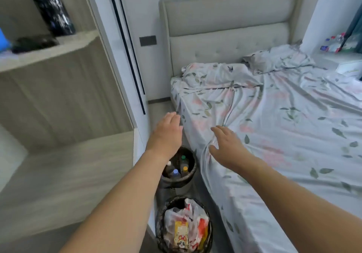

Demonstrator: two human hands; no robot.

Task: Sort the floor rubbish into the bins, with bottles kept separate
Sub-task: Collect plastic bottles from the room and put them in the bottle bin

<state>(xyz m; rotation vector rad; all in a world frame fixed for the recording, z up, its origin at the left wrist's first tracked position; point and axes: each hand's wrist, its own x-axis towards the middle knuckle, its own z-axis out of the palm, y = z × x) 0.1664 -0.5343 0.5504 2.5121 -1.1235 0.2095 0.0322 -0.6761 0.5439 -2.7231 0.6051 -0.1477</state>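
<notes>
Two round bins with dark liners stand in the narrow gap between the cupboard and the bed. The far bin point(191, 175) holds several capped bottles point(176, 172). The near bin point(161, 231) is filled with plastic bags and wrappers point(183, 227). My left hand point(166, 135) hovers above the far bin, fingers straight, holding nothing. My right hand point(227, 147) is stretched out over the edge of the bed, fingers relaxed and empty.
A bed point(274, 127) with a floral sheet and a pillow point(278, 58) fills the right side. A wooden cupboard with a shelf point(49, 50) stands on the left, beside white wardrobe doors point(125, 56). A strip of floor point(162, 105) runs to the headboard.
</notes>
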